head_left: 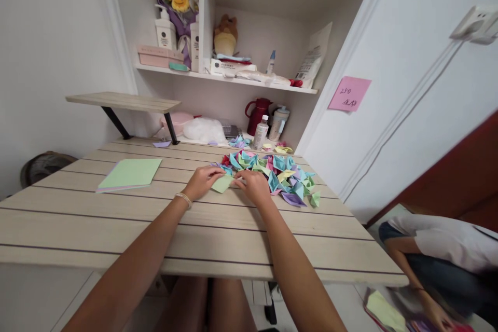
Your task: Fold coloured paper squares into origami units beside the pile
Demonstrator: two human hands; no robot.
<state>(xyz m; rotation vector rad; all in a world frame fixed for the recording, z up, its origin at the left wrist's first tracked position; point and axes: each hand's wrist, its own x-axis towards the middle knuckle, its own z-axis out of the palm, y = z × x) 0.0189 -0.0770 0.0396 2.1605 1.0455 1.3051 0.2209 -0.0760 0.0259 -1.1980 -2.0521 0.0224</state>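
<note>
While near a bottle (260, 135) (contents unclear), hands (201, 182) in fingertip grip on green paper (222, 183).

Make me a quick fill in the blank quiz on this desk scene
The small paper between the left hand and right hand is light ____.
The hand wearing a bracelet is the ____ one.
The note stuck on the wall is coloured ____.
The jug behind the white-capped bottle is dark ____.
Missing words: green, left, pink, red.
</note>
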